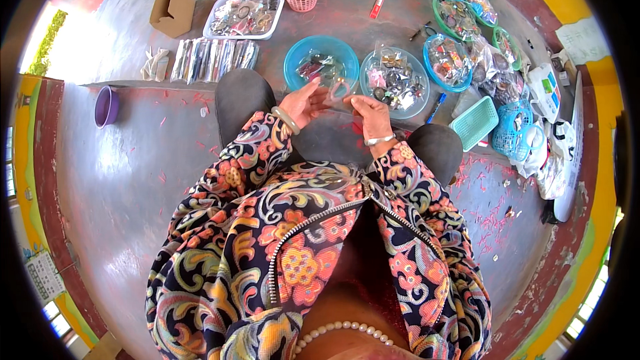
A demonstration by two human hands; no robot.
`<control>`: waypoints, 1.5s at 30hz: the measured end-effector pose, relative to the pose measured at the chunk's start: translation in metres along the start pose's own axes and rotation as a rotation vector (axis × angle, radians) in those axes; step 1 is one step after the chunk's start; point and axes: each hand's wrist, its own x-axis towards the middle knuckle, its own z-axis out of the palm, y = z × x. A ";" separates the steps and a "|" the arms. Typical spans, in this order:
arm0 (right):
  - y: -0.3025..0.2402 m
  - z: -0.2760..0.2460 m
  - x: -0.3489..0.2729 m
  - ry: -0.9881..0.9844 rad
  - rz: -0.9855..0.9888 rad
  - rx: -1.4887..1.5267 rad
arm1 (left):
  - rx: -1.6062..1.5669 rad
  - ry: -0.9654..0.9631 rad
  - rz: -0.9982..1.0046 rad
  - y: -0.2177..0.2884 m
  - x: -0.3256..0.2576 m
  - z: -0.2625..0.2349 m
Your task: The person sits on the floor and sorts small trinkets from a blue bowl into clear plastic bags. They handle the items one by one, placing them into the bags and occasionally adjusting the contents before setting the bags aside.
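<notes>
Table (347, 24), grey and broad, fills the upper part of the frame, its near edge running past the wearer's dark-trousered knees (241, 99), so the work sits close to the lap. A flower-patterned jacket (307, 263) fills the lower middle, both sleeves reaching up toward that edge.

At upper left, slim flat packets (215, 61) lie side by side in a row, which probably keeps them easy to count or lift one by one. Behind them a white rectangular tray (237, 36) contains many small packaged pieces; its raised walls likely stop them from spreading. A round blue bowl (291, 67) stands at upper centre with a few packets in it, and just right of it a fuller clear bowl (423, 97); both seem set there to be within short reach. An open cardboard box (171, 10) stands farther left.

The left hand (303, 104) is loosely open near the blue bowl's lower rim, fingers stretched toward the middle; whether they touch anything I cannot tell. The right hand (375, 117) is closed to a pinch, thumb against forefinger, apparently gripping the edge of a small, pale ring-shaped piece (339, 89). That piece hangs between the hands, in front of the gap between the bowls; a fingertip grip suits something so light and leaves most of it uncovered.
</notes>
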 end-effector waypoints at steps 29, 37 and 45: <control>0.027 -0.011 -0.006 -0.049 0.225 0.055 | 0.286 -0.110 0.038 -0.033 0.009 -0.011; 0.026 -0.014 -0.006 -0.040 0.268 0.000 | 0.242 -0.107 0.012 -0.034 0.008 -0.008; 0.011 -0.004 -0.013 -0.046 0.280 -0.058 | 0.347 -0.051 0.030 -0.032 0.004 -0.006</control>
